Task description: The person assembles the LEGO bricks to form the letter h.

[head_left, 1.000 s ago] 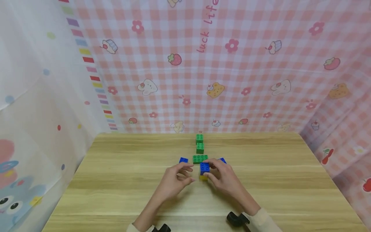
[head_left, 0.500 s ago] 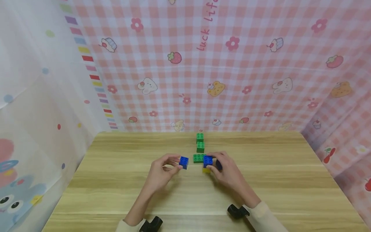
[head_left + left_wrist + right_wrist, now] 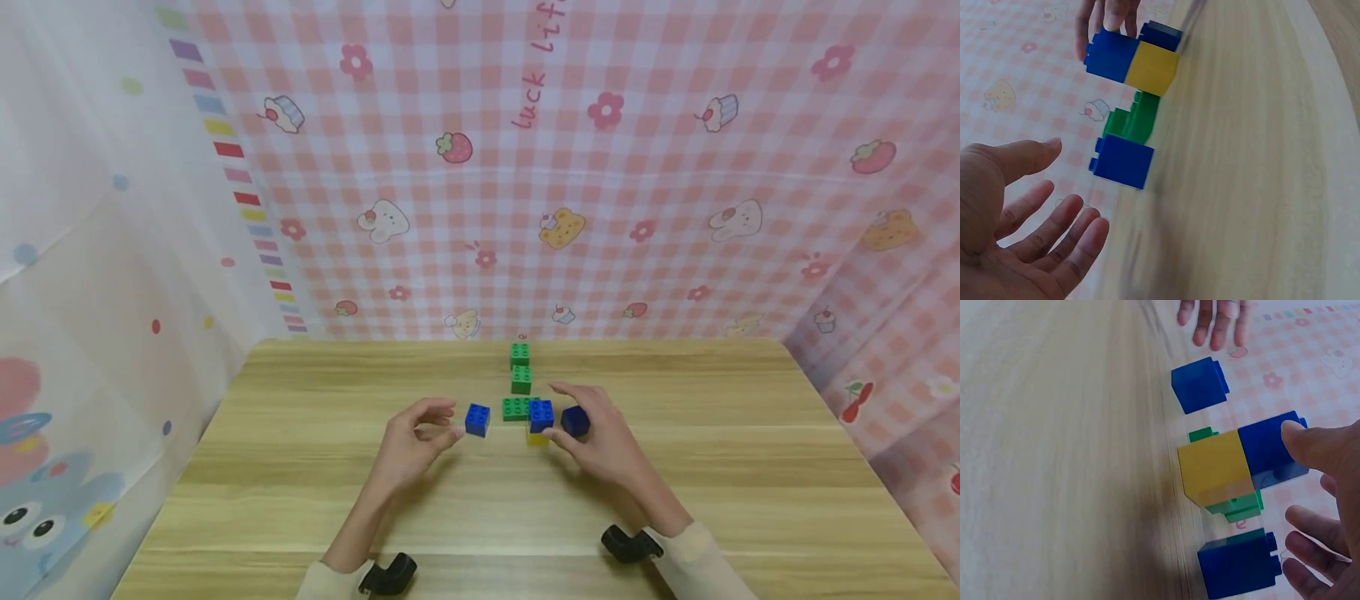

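Observation:
In the head view, a blue brick (image 3: 541, 416) sits on top of a yellow brick (image 3: 537, 438) near the table's middle. My right hand (image 3: 603, 437) is beside this stack, fingers spread; in the right wrist view the thumb appears to touch the blue brick's side. A second blue brick (image 3: 575, 421) lies between that hand's thumb and index finger, partly shaded. On the other side, my left hand (image 3: 412, 446) is just left of a third blue brick (image 3: 477, 420). Its fingers are loosely bent, and a gap shows in the left wrist view.
Behind the stack lies a long green brick (image 3: 515, 408), partly hidden by it. Two small green bricks (image 3: 521, 379) stand in line farther back. The wooden table (image 3: 300, 467) ends at a checked cloth (image 3: 480, 192).
My left hand moved left, reached the left blue brick, then drew off it. My right hand shifted the blue-and-yellow stack slightly right and back, then its fingers spread away from it.

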`<action>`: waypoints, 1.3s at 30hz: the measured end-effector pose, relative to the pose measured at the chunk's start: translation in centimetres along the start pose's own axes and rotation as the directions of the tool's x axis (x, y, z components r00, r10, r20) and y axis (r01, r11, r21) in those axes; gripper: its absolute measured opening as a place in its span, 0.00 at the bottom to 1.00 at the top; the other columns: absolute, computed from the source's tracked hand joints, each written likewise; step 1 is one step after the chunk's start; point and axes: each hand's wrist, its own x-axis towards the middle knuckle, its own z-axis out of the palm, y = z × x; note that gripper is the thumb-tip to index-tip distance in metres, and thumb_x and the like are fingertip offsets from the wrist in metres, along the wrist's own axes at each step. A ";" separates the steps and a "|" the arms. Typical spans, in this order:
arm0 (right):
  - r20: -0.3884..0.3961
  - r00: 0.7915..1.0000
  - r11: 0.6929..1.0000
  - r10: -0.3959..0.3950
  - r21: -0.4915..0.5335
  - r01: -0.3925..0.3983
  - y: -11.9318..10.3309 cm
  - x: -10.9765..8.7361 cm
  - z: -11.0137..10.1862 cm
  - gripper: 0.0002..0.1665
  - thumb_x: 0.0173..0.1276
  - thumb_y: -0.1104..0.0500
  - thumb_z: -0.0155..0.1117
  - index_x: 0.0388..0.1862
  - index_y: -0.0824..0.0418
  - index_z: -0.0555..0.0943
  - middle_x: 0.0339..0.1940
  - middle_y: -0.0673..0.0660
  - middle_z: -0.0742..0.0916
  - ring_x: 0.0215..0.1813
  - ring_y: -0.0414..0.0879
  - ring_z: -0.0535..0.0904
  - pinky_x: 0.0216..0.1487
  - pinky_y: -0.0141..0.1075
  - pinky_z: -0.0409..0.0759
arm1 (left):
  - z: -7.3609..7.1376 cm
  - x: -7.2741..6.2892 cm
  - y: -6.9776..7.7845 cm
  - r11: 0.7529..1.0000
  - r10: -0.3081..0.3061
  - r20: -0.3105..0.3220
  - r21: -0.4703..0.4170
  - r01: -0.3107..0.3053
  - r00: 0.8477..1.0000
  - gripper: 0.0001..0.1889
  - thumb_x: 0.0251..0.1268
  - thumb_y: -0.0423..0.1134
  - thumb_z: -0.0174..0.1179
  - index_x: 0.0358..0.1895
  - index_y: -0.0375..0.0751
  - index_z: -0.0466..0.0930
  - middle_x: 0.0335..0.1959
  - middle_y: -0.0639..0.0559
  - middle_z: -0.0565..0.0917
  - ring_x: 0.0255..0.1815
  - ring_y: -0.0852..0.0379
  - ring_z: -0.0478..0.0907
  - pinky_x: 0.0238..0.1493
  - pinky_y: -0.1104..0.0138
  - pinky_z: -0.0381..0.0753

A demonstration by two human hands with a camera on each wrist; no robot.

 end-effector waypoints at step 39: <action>0.099 0.933 0.884 0.345 0.300 -0.359 4.7 -1.8 0.3 0.25 0.69 0.56 0.73 0.63 0.52 0.81 0.60 0.56 0.87 0.61 0.54 0.83 0.66 0.50 0.81 | 2.4 3.3 -3.4 0.996 0.023 0.166 -0.094 -0.007 0.986 0.25 0.64 0.27 0.68 0.64 0.40 0.79 0.58 0.42 0.85 0.59 0.48 0.82 0.62 0.61 0.84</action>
